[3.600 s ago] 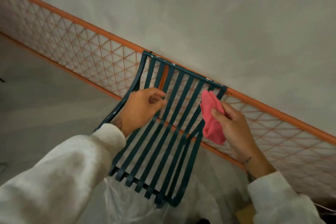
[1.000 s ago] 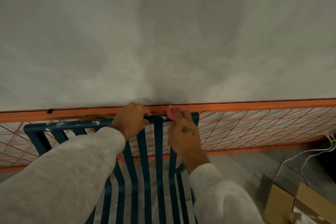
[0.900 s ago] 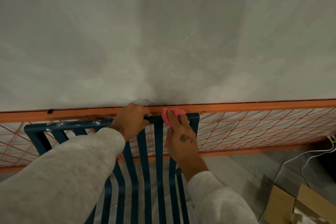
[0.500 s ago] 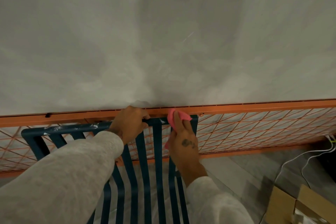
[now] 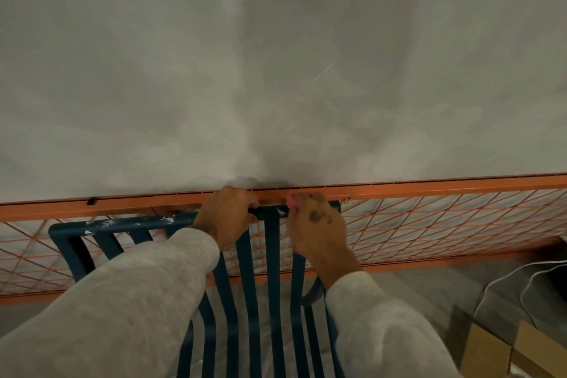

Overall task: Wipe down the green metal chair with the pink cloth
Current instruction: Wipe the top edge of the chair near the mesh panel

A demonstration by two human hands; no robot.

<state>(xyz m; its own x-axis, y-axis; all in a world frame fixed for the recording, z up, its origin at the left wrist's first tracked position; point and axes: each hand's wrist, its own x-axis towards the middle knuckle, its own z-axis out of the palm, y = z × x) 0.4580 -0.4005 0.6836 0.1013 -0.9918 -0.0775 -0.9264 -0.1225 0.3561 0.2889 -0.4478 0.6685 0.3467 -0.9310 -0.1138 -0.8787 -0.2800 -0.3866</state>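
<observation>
The dark green slatted metal chair [image 5: 122, 224] stands in front of me, its top rail speckled with white spots. My left hand [image 5: 228, 216] grips the top rail near its middle. My right hand [image 5: 317, 224] holds the pink cloth [image 5: 291, 200] against the right end of the same rail, fingers curled over it. Only a small pink edge of the cloth shows past the fingers. The right corner of the rail is mostly hidden by that hand.
An orange wire-mesh panel [image 5: 445, 218] leans on the grey wall right behind the chair. White cables [image 5: 506, 279] run along the floor at the right. A cardboard box [image 5: 503, 350] sits at the lower right. Clear plastic sheeting lies under the chair.
My right hand has pushed the cloth up over the top rail, so less pink shows now. My left hand keeps its grip on the rail. The view shifted slightly.
</observation>
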